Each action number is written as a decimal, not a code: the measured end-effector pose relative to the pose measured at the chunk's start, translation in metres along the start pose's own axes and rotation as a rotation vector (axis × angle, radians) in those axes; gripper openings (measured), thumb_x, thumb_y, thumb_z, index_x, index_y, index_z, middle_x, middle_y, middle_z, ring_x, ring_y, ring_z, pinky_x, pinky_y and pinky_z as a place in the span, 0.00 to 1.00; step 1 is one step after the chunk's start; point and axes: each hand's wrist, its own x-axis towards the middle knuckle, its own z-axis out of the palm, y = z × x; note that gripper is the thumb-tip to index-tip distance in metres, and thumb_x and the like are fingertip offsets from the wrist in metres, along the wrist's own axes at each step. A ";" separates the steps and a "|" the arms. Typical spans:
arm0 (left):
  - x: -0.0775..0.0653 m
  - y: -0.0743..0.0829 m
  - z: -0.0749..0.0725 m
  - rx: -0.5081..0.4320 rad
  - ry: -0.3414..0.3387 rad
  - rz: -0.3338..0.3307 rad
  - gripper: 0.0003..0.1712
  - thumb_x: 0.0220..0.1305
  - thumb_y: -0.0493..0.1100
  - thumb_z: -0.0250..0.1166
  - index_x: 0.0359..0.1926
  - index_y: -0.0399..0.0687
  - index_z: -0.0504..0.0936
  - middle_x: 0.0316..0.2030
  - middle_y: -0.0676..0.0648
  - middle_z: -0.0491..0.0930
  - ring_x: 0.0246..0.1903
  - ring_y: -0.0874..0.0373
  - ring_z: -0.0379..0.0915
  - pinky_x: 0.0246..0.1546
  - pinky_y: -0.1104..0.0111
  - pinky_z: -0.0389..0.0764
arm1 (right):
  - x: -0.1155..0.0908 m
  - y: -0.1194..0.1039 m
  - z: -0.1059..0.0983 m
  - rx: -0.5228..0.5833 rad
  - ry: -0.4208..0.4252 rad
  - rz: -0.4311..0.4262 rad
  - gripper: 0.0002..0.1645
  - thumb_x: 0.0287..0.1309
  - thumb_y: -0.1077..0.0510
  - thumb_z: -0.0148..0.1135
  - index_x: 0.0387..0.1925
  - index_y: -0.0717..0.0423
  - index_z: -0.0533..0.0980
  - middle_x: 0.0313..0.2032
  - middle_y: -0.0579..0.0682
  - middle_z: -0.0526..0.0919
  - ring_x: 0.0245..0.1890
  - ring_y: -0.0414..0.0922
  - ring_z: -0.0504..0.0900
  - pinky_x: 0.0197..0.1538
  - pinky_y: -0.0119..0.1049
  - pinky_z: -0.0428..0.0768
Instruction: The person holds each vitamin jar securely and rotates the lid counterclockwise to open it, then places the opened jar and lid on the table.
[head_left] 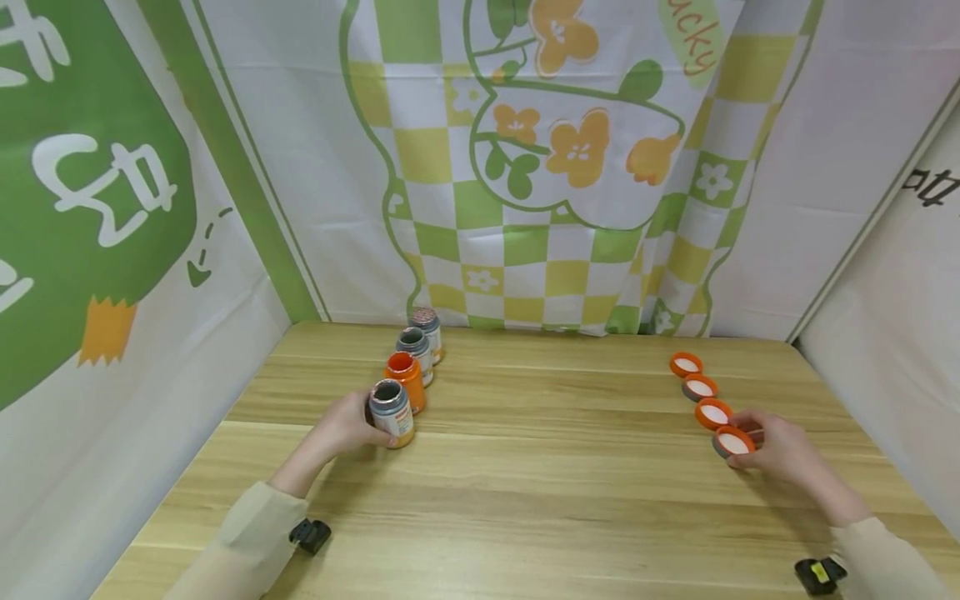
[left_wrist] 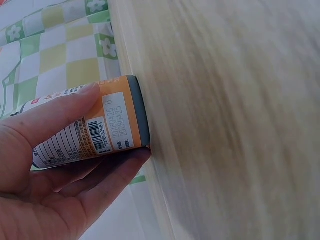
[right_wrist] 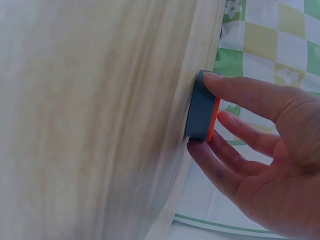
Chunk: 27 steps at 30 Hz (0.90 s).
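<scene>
My left hand (head_left: 351, 427) grips the nearest bottle (head_left: 393, 415), a grey, lidless one with a white and orange label. It stands upright at the front of a row. In the left wrist view, the thumb lies along the label of this bottle (left_wrist: 92, 125) and the fingers curl beneath. On the right, my right hand (head_left: 780, 446) pinches the nearest cap (head_left: 733, 443), grey outside with an orange rim and white inside. The right wrist view shows thumb and fingertips on opposite sides of the cap (right_wrist: 202, 107), which lies inside-up at the tabletop.
Behind the gripped bottle stand an orange bottle (head_left: 408, 385) and two grey bottles, all lidless. Three more caps, including an orange-rimmed one (head_left: 686, 364), run in a line behind the pinched cap. A patterned cloth (head_left: 525, 258) hangs at the far edge of the wooden table (head_left: 555, 500).
</scene>
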 end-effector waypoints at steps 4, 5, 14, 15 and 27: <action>0.000 0.000 0.000 0.006 0.006 0.009 0.39 0.35 0.44 0.80 0.51 0.32 0.76 0.44 0.37 0.82 0.45 0.45 0.77 0.47 0.51 0.75 | 0.000 0.001 0.000 -0.001 -0.001 -0.002 0.36 0.34 0.58 0.78 0.47 0.69 0.74 0.42 0.67 0.81 0.39 0.59 0.83 0.42 0.53 0.77; 0.000 0.000 0.000 0.007 0.006 0.009 0.39 0.35 0.44 0.80 0.50 0.32 0.76 0.44 0.37 0.82 0.45 0.45 0.77 0.47 0.51 0.75 | 0.000 0.001 0.000 -0.002 -0.001 -0.002 0.36 0.34 0.58 0.78 0.47 0.69 0.74 0.42 0.67 0.81 0.39 0.59 0.83 0.42 0.53 0.77; -0.002 0.002 -0.002 0.007 0.005 0.009 0.40 0.36 0.44 0.80 0.51 0.32 0.75 0.44 0.37 0.81 0.44 0.46 0.77 0.46 0.52 0.76 | -0.001 -0.001 0.000 -0.007 0.000 -0.001 0.36 0.34 0.58 0.78 0.47 0.69 0.74 0.42 0.67 0.81 0.39 0.59 0.82 0.43 0.55 0.77; -0.003 0.002 -0.002 0.005 0.003 0.011 0.40 0.36 0.44 0.80 0.52 0.32 0.75 0.44 0.37 0.81 0.44 0.46 0.78 0.46 0.52 0.76 | -0.001 -0.001 0.000 -0.006 -0.001 -0.001 0.36 0.35 0.58 0.78 0.47 0.69 0.74 0.42 0.67 0.81 0.39 0.59 0.82 0.43 0.54 0.77; -0.011 -0.004 -0.003 -0.042 0.006 0.009 0.30 0.42 0.46 0.77 0.45 0.34 0.79 0.37 0.42 0.84 0.37 0.53 0.79 0.40 0.60 0.78 | -0.002 -0.003 -0.002 -0.038 0.014 0.011 0.34 0.37 0.52 0.77 0.46 0.66 0.75 0.43 0.68 0.81 0.42 0.62 0.80 0.44 0.57 0.74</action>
